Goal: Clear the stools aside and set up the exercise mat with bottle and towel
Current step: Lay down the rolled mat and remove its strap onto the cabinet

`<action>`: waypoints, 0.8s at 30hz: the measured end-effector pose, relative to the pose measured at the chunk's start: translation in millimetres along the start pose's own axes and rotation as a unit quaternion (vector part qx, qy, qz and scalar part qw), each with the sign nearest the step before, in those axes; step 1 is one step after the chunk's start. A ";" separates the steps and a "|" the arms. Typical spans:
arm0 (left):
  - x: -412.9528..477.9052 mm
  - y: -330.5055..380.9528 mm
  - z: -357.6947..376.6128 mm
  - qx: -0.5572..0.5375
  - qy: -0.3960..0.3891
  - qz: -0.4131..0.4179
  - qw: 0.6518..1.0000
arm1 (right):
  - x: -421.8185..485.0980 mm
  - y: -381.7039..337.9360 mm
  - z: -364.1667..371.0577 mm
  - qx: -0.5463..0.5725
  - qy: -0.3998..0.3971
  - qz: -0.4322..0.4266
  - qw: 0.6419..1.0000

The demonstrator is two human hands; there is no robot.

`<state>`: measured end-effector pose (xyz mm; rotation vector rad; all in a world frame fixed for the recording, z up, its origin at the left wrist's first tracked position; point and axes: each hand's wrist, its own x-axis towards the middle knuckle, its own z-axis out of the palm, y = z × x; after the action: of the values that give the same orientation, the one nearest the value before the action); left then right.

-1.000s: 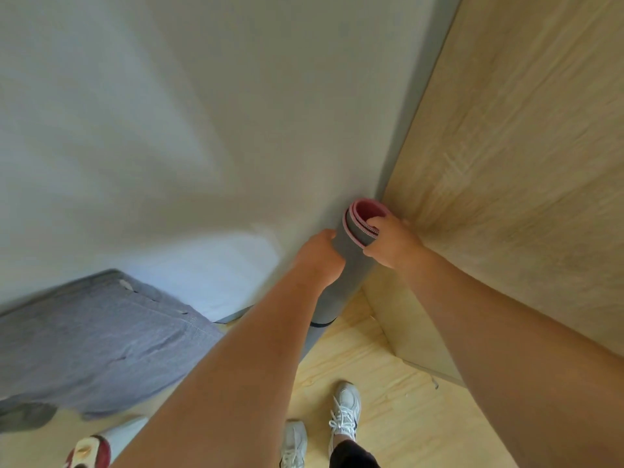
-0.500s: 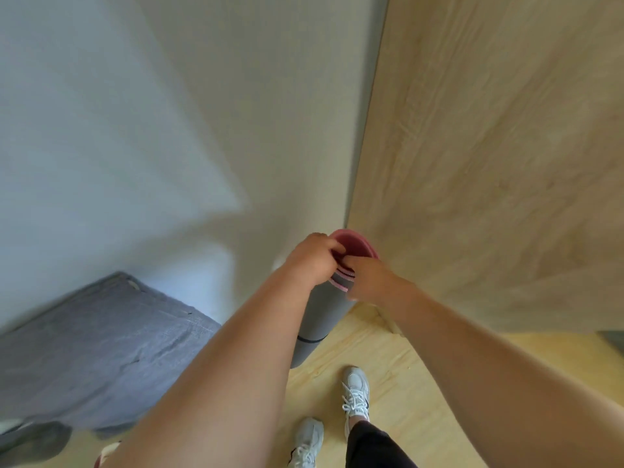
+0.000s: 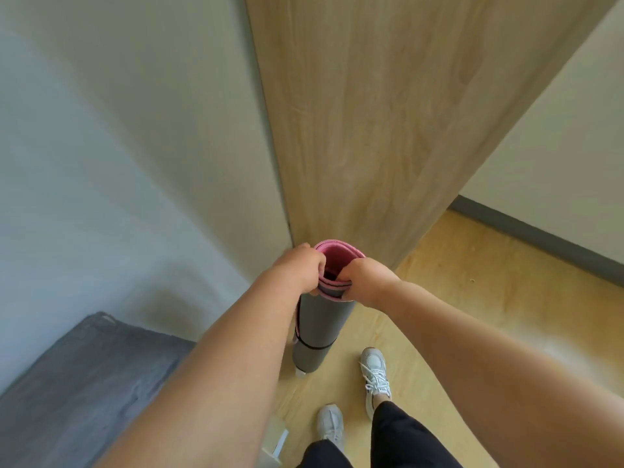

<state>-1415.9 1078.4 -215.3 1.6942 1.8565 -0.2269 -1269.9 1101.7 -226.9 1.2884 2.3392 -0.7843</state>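
The rolled grey exercise mat with its pink inner face [image 3: 319,327] now stands upright clear of the corner, beside the tall light-wood cabinet panel [image 3: 388,130], having been drawn out from the gap by the wall. The left hand [image 3: 299,270] and right hand [image 3: 363,276] both have their fingers clenched on the mat's top rim, so it looks ready to be carried off and unrolled

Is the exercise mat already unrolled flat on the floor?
No, the exercise mat stands upright as a banded roll, its top rim gripped by the left hand and right hand.
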 end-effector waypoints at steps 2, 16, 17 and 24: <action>-2.7 26.4 -4.1 0.004 -0.001 0.031 1.000 | -24.8 16.4 -9.3 0.018 0.021 0.023 0.999; -7.5 322.1 29.6 0.054 -0.041 0.242 0.968 | -233.4 225.5 -9.1 0.187 0.168 0.235 0.939; -9.4 349.0 36.7 0.060 -0.039 0.256 0.964 | -249.6 245.1 -3.8 0.206 0.178 0.248 0.930; -27.8 534.6 106.5 0.109 -0.027 0.323 0.940 | -363.7 381.7 29.3 0.316 0.215 0.322 0.866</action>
<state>-875.2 1090.1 -141.9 2.3209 1.1753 -0.2062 -753.8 1010.1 -163.9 2.5705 1.7217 -1.1461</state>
